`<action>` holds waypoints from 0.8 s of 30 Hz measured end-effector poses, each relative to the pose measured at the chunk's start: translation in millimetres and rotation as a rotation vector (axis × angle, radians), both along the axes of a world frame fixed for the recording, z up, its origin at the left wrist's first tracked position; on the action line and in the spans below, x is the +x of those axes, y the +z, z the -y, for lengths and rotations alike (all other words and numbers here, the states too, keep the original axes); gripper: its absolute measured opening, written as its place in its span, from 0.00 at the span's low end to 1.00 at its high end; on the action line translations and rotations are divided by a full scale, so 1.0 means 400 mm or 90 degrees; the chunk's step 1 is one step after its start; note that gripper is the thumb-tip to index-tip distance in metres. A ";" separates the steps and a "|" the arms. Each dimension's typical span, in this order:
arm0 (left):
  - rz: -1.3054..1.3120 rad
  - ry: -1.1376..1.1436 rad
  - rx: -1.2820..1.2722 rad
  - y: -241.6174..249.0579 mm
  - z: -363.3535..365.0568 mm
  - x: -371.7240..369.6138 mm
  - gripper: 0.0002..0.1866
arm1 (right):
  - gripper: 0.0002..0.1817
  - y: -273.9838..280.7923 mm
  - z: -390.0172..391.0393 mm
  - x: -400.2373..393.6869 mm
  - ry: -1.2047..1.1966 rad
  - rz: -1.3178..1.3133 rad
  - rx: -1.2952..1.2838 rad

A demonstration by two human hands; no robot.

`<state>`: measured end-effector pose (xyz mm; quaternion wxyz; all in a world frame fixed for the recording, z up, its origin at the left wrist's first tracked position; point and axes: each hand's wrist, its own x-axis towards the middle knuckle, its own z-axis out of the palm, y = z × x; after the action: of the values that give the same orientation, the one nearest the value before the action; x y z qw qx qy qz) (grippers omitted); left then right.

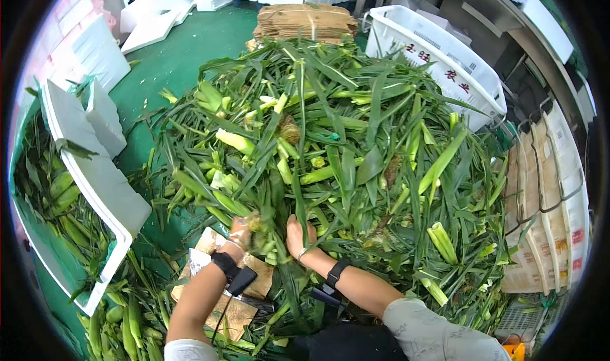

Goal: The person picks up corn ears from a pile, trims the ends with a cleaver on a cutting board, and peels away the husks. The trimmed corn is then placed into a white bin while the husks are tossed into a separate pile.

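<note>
A large heap of green corn leaves, husks and stalks (343, 132) fills the middle in front of me. My left hand (240, 232) is closed at the near edge of the heap, around a blurred ear of corn in its husk (262, 237) with brownish silk at its top. Close by on the right, my right hand (297, 235) is curled among long corn leaves (300, 192); its fingertips are partly hidden by them. Beneath my left wrist lie pieces of brown cardboard (232, 316) and a shiny plastic piece (199, 260).
At left, a white foam box (101, 189) with a green liner holds ears of corn (67, 196); more ears (130, 323) lie below it. Behind the heap are stacked brown sacks (305, 23) and a white crate (438, 68). A white crate wall (553, 202) stands right.
</note>
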<state>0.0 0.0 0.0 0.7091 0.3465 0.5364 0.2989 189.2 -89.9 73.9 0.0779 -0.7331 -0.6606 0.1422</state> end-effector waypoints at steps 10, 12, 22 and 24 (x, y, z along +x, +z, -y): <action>0.429 -0.185 0.006 0.606 0.054 0.207 0.16 | 0.03 0.489 0.072 0.277 -0.033 -0.213 0.220; 0.961 -0.341 -0.328 0.698 0.002 0.322 0.23 | 0.14 0.420 0.123 0.541 -0.280 -0.207 0.140; 0.323 -0.397 0.438 0.840 -0.319 0.243 0.33 | 0.24 0.695 0.542 0.968 -0.654 0.330 0.537; 0.286 0.138 0.234 0.881 -0.298 0.068 0.23 | 0.26 0.681 0.409 0.795 -0.456 0.335 0.618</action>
<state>27.1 119.1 352.4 0.6994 0.3352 0.3370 0.5338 507.3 -253.7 346.4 0.2778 -0.7997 -0.3615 -0.3907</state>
